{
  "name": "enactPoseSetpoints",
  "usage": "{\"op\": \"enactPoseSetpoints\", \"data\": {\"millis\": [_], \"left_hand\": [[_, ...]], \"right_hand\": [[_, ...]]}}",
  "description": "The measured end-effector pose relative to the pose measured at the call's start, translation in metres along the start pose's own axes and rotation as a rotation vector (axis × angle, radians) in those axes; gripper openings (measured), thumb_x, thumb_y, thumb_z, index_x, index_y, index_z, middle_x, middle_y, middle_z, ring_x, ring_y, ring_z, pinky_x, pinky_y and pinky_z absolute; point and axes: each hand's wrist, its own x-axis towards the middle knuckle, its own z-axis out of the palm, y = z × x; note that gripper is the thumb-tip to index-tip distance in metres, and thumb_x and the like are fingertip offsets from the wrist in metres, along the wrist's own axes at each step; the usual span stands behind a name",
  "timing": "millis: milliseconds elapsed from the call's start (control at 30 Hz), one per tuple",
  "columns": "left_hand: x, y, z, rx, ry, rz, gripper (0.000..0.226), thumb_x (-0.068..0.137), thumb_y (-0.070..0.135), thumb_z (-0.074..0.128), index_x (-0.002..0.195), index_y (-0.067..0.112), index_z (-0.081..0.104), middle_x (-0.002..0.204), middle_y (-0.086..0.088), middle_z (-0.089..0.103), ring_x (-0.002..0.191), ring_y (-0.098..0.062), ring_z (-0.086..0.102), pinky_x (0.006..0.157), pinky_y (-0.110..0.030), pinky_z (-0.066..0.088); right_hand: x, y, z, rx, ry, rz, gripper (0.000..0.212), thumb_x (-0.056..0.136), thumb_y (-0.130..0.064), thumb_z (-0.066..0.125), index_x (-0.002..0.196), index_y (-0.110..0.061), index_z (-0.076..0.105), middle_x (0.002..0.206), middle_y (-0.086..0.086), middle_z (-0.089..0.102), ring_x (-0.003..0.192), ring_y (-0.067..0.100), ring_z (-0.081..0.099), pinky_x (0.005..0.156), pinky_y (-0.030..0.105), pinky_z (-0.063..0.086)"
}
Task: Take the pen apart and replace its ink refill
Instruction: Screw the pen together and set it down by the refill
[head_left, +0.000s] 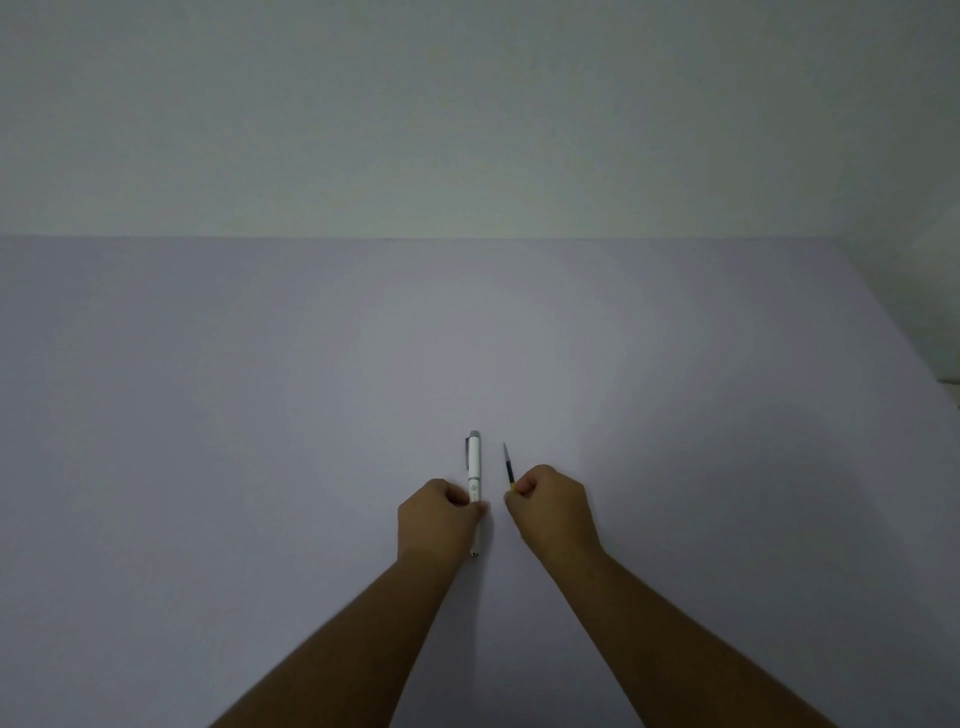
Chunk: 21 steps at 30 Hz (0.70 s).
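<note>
White and capped in grey, the pen (475, 470) lies lengthwise on the pale lilac table (260, 415), clip end pointing away, with the left hand (439, 519) curled around its lower barrel, fingers closed on it. Just beside it, the right hand (553, 506) is closed in a pinch on a slim dark ink refill (508, 467), whose thin tip points away from the person.
</note>
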Motion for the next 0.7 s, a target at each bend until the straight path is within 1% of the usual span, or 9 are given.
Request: {"op": "enactPoseSetpoints", "data": {"millis": [67,133,300,433,567,633,667,700], "left_hand": [[0.001,-0.001,0.001,0.000,0.001,0.002,0.014,0.077,0.029,0.072,0.079,0.019,0.063,0.072,0.006,0.062,0.066,-0.008,0.058,0.055,-0.017,0.042],[0.001,-0.002,0.001,-0.002,0.005,0.002,0.016,0.076,0.030,0.073,0.079,0.019,0.063,0.072,0.006,0.062,0.066,-0.008,0.058,0.056,-0.017,0.043],[0.003,-0.004,0.001,-0.004,0.011,0.005,0.020,0.075,0.034,0.074,0.082,0.017,0.065,0.074,0.004,0.064,0.067,-0.008,0.058,0.057,-0.018,0.043],[0.003,-0.005,0.001,-0.009,0.004,0.001,0.023,0.074,0.037,0.074,0.082,0.017,0.065,0.075,0.004,0.065,0.067,-0.008,0.058,0.057,-0.018,0.043],[0.001,-0.002,-0.003,-0.021,0.018,-0.001,0.025,0.080,0.040,0.065,0.086,0.016,0.063,0.078,0.002,0.065,0.068,-0.009,0.058,0.059,-0.021,0.044],[-0.001,0.001,-0.008,-0.032,0.034,0.023,0.026,0.087,0.038,0.056,0.096,0.015,0.064,0.086,0.000,0.066,0.073,-0.012,0.058,0.069,-0.026,0.047],[-0.003,0.004,-0.013,-0.023,0.044,0.032,0.029,0.090,0.035,0.051,0.106,0.013,0.062,0.094,-0.003,0.066,0.081,-0.015,0.059,0.075,-0.029,0.047],[-0.003,0.005,-0.017,0.000,0.056,0.054,0.034,0.092,0.031,0.046,0.117,0.012,0.058,0.108,-0.008,0.065,0.093,-0.021,0.059,0.084,-0.032,0.046]], "right_hand": [[0.000,0.001,0.001,-0.005,0.001,-0.011,0.009,0.082,-0.020,0.060,0.088,-0.013,0.063,0.090,0.007,0.069,0.076,0.021,0.062,0.068,0.028,0.052],[0.000,0.002,0.001,-0.007,0.006,-0.019,0.009,0.082,-0.021,0.060,0.087,-0.013,0.063,0.090,0.007,0.069,0.074,0.019,0.060,0.067,0.027,0.050],[0.001,0.004,0.002,0.004,0.009,-0.029,0.012,0.082,-0.023,0.063,0.088,-0.012,0.063,0.089,0.008,0.069,0.081,0.023,0.064,0.073,0.030,0.054],[0.001,0.005,0.001,0.010,0.008,-0.037,0.014,0.082,-0.024,0.063,0.088,-0.011,0.063,0.086,0.008,0.068,0.078,0.025,0.065,0.073,0.032,0.056],[0.000,0.003,0.000,0.009,0.036,-0.060,0.020,0.086,-0.029,0.059,0.084,-0.010,0.062,0.074,0.003,0.062,0.070,0.020,0.061,0.064,0.027,0.049],[0.001,0.001,-0.002,0.002,0.069,-0.056,0.022,0.091,-0.028,0.052,0.080,-0.010,0.060,0.069,0.001,0.058,0.066,0.019,0.057,0.060,0.027,0.047],[0.001,0.001,-0.005,-0.003,0.087,-0.049,0.023,0.092,-0.025,0.049,0.080,-0.009,0.060,0.070,0.003,0.058,0.066,0.019,0.056,0.058,0.026,0.045],[0.002,0.000,-0.007,0.000,0.116,-0.057,0.024,0.093,-0.023,0.046,0.084,-0.008,0.062,0.074,0.005,0.062,0.067,0.018,0.055,0.059,0.026,0.043]]}}
